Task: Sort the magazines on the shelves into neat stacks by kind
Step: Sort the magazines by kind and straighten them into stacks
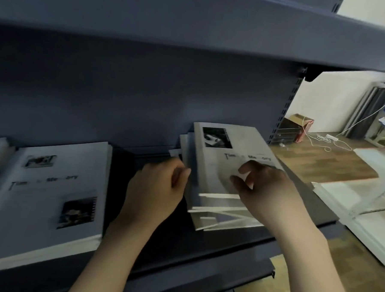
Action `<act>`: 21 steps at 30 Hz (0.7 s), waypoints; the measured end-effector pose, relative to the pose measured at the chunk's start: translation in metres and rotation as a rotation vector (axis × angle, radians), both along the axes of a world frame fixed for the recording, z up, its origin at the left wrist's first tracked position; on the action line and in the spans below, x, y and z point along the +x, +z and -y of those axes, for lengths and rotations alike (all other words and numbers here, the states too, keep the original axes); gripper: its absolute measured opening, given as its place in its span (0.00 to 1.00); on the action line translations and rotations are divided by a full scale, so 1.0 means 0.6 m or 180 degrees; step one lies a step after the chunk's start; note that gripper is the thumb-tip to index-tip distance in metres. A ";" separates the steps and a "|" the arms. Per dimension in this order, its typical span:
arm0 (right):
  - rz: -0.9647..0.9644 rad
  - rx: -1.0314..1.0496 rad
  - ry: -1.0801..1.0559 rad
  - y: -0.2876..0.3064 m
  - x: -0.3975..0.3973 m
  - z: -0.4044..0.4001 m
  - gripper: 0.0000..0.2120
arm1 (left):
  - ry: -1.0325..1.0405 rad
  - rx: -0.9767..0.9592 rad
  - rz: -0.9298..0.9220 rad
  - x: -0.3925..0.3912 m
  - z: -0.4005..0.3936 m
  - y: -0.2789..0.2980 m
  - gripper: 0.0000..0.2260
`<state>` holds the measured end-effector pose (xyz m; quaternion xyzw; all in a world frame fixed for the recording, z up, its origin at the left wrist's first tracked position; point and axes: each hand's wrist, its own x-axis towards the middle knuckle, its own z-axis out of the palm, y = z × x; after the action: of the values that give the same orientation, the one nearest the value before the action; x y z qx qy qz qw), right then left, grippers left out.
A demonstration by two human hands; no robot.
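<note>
Shelving [145, 94] of dark blue metal carries two groups of grey magazines on one shelf. Left stack [48, 196] lies flat and squared, its edges aligned; judged finished or near so. Right pile [217, 169], well apart from it near the shelf's right end, is uneven: covers fan out at the front and back edges, and the top copy sits tilted. Left hand [158, 188] has its fingers curled against the pile's left edge. Right hand [267, 187] rests on the top cover, fingers bent, seemingly pinching pages; blur prevents certainty. Squaring this pile remains outstanding.
</note>
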<state>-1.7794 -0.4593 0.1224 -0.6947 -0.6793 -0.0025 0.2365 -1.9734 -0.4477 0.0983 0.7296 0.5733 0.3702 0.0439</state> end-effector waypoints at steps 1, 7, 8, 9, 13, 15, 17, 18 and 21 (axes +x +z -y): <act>0.0000 0.0012 0.0016 -0.002 0.020 -0.003 0.15 | 0.0030 -0.0106 -0.0043 0.020 -0.012 0.004 0.10; -0.0115 0.0049 0.0162 -0.008 0.113 -0.023 0.12 | 0.0619 -0.1683 -0.0597 0.096 -0.098 0.035 0.41; -0.0198 0.0024 0.0217 -0.008 0.123 -0.025 0.11 | 0.0615 -0.1912 -0.0587 0.103 -0.105 0.035 0.47; -0.0273 -0.0005 0.0266 -0.009 0.132 -0.027 0.10 | 0.0572 -0.2077 -0.0534 0.108 -0.111 0.035 0.51; -0.0254 -0.0061 0.0339 -0.013 0.154 -0.037 0.13 | 0.0427 -0.2389 -0.0370 0.118 -0.126 0.037 0.55; -0.0307 -0.0084 0.0335 -0.014 0.157 -0.039 0.13 | 0.0462 -0.2469 -0.0219 0.122 -0.125 0.045 0.54; -0.0362 -0.0121 0.0306 -0.014 0.156 -0.042 0.13 | 0.0435 -0.2402 -0.0031 0.128 -0.121 0.052 0.41; -0.0365 -0.0143 0.0276 -0.014 0.154 -0.044 0.13 | 0.0392 -0.2304 0.0128 0.129 -0.118 0.056 0.29; -0.0370 -0.0271 0.0115 -0.011 0.147 -0.058 0.13 | 0.0103 -0.2067 0.0618 0.116 -0.107 0.063 0.12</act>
<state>-1.6911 -0.4244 0.1159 -0.6907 -0.6764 0.0709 0.2458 -1.9040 -0.3837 0.1361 0.6296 0.6660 0.2367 0.3226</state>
